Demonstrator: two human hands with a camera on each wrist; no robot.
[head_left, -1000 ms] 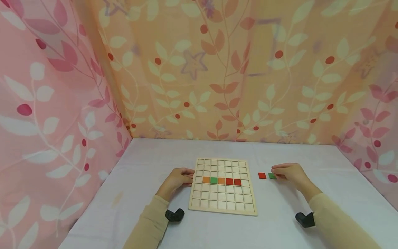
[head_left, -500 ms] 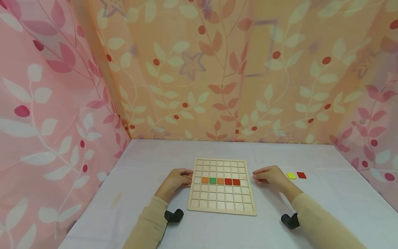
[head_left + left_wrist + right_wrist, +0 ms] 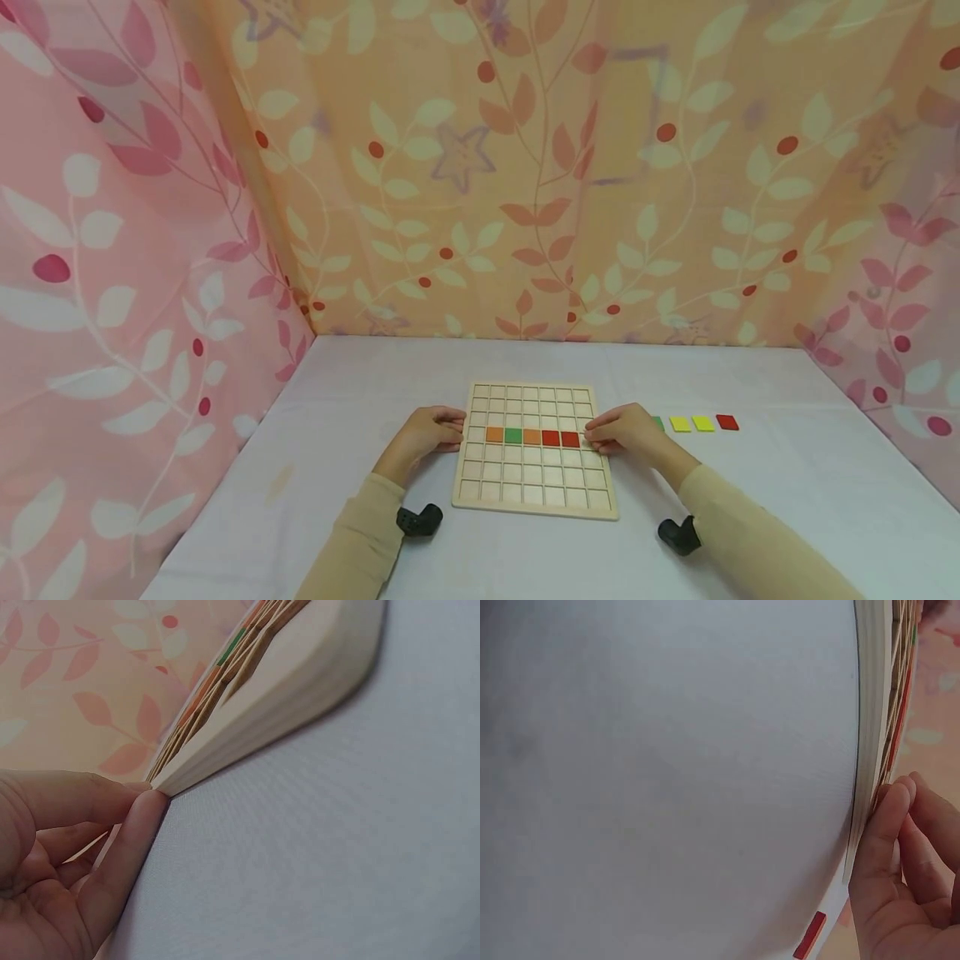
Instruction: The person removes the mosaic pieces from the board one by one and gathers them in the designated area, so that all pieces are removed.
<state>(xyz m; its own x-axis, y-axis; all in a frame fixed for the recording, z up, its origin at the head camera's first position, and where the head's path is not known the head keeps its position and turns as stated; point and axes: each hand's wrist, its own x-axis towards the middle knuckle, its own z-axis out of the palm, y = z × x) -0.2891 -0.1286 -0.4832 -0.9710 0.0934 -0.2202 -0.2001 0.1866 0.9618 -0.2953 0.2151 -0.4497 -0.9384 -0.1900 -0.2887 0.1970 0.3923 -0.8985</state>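
Observation:
A square wooden grid board [image 3: 534, 492] lies flat with a middle row holding an orange tile [image 3: 495, 435], a green tile [image 3: 513, 436], another orange tile and two red tiles [image 3: 551, 437]. My left hand [image 3: 423, 433] grips the board's left edge, and the left wrist view shows thumb and fingertips pinching its rim [image 3: 225, 746]. At the right edge, level with the tile row, my right hand [image 3: 626, 432] has thumb and fingertips together on the rim. The right wrist view shows no tile between those fingers [image 3: 889, 814].
Right of my right hand lie a partly covered green tile [image 3: 657, 423], two yellow tiles [image 3: 679, 424] and a red tile [image 3: 727, 422] in a line on the white cloth [image 3: 375, 367]. A red tile [image 3: 810, 935] shows low in the right wrist view. Patterned curtains [image 3: 465, 167] surround the table.
My right hand has moved left from the loose tiles to the board's right edge, uncovering the yellow, green and far red tiles. My left hand stays on the board.

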